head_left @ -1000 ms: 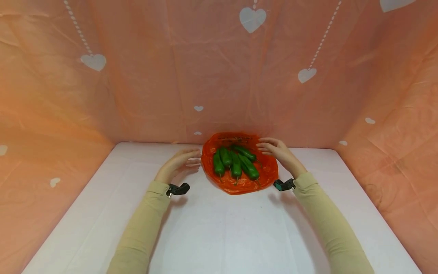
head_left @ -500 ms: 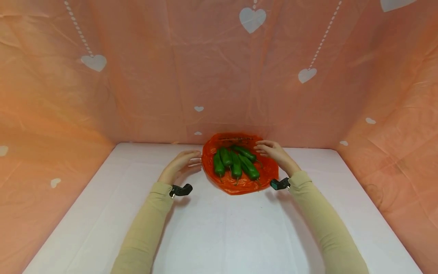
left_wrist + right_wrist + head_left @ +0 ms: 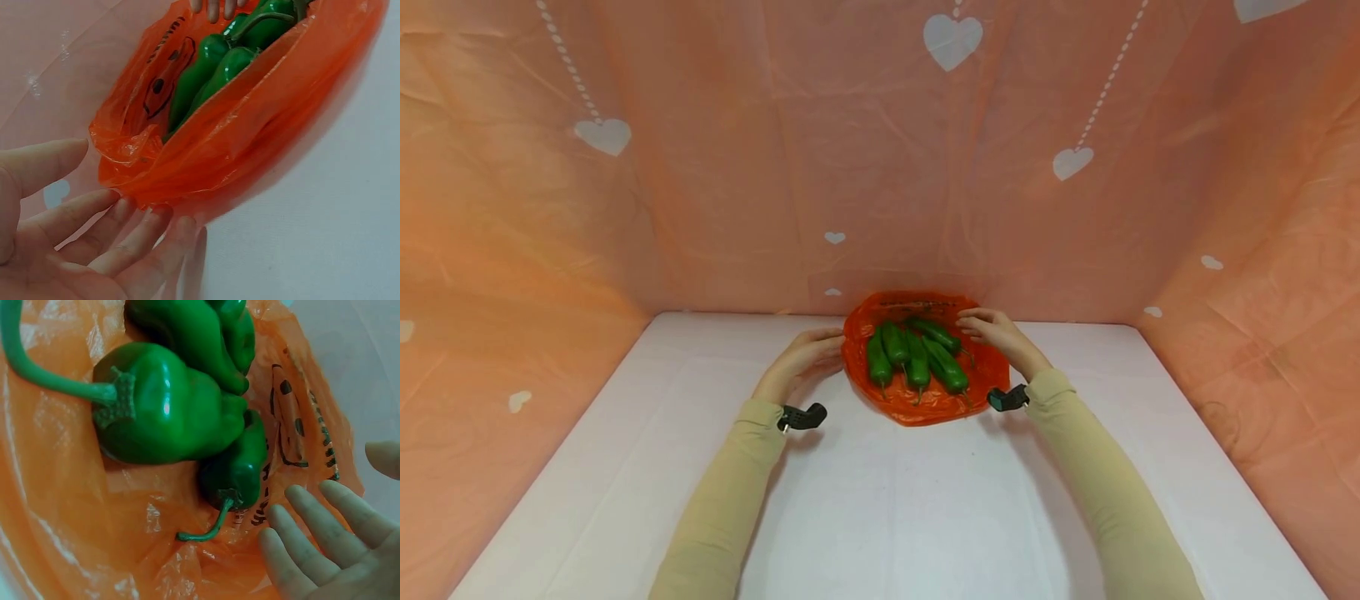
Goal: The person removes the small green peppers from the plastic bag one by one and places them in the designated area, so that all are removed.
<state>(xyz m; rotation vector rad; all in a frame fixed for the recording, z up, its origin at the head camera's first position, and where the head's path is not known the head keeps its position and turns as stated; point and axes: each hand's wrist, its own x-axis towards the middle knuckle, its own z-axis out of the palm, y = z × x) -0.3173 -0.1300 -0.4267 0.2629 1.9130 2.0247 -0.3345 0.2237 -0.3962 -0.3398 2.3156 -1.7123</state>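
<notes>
Several green peppers (image 3: 917, 357) with stems lie in an orange-red plastic bag (image 3: 925, 412) with its mouth spread open. My left hand (image 3: 805, 358) is at the bag's left rim; in the left wrist view its straight fingers (image 3: 144, 240) reach right to the bag's edge, thumb apart. On the other side my right hand (image 3: 1000, 333) overlaps the bag's right part. The right wrist view shows its extended fingers (image 3: 319, 531) over the plastic, close to the smallest-looking pepper (image 3: 234, 469). Neither hand grips anything.
The bag sits towards the back of a white table (image 3: 895, 508). Behind it and at both sides hangs a pinkish-orange curtain (image 3: 880, 167) with white hearts. Black wrist cameras (image 3: 803, 416) are strapped to both wrists.
My left hand has moved slightly right, up to the bag's rim. My right hand has shifted a little left and lower over the bag. The bag and peppers stay in place.
</notes>
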